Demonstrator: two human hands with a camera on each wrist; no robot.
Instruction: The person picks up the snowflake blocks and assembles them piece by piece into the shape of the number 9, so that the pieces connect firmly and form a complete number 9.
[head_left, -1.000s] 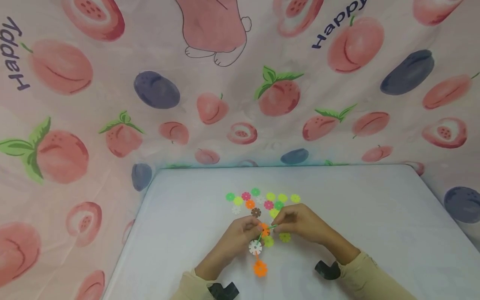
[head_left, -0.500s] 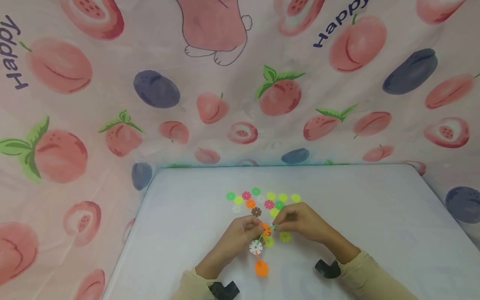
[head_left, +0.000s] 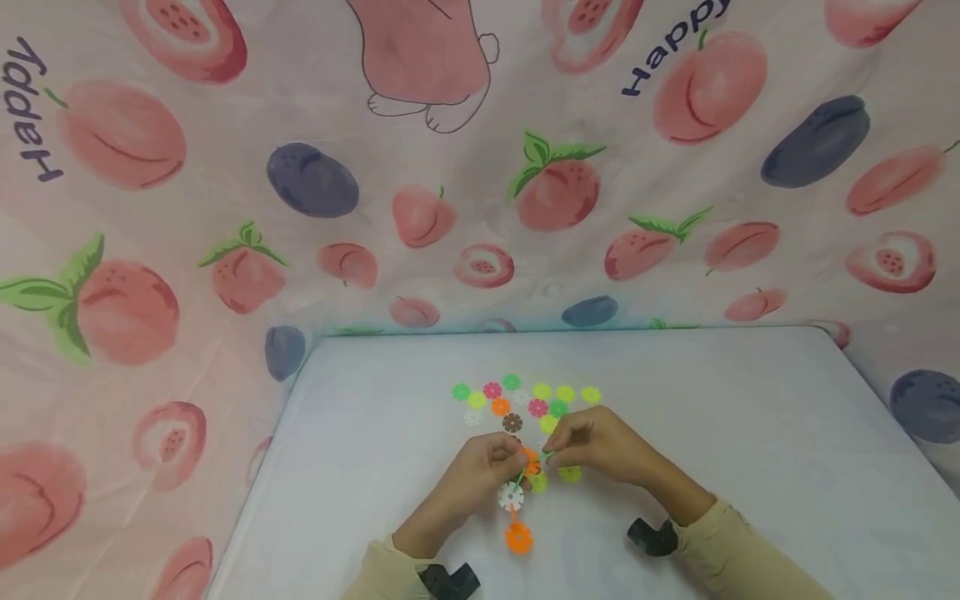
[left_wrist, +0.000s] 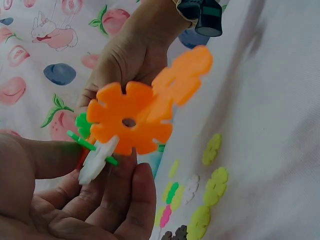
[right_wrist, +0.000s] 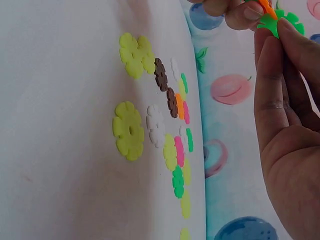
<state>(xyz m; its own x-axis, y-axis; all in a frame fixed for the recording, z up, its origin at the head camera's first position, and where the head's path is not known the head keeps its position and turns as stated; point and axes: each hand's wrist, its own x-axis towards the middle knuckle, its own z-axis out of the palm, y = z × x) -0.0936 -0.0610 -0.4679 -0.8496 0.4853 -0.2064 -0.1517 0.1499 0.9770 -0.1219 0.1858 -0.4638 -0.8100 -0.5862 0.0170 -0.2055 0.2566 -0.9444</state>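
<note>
My left hand (head_left: 480, 475) pinches a linked chain of notched, flower-shaped plastic discs between thumb and fingers. From it hang a white disc (head_left: 511, 497) and, lowest, an orange disc (head_left: 518, 538). The left wrist view shows two orange pieces close up, the nearer orange disc (left_wrist: 107, 117) with a round centre hole, beside a white disc with a thin green one through it. My right hand (head_left: 596, 446) pinches a green disc (right_wrist: 295, 21) between thumb and fingertips. That green disc touches an orange disc (head_left: 532, 462) at the left fingers; how deep their slots engage is hidden.
Loose discs in yellow, green, pink, white, orange and brown lie flat on the white table (head_left: 375, 400) beyond the hands. A yellow disc (head_left: 570, 474) lies below the right hand. Fruit-printed cloth (head_left: 480, 217) rises behind the table's far edge.
Both hands stay nearly in place. The green disc in the right fingers has turned slightly, and the hanging orange disc swings a little sideways.
</note>
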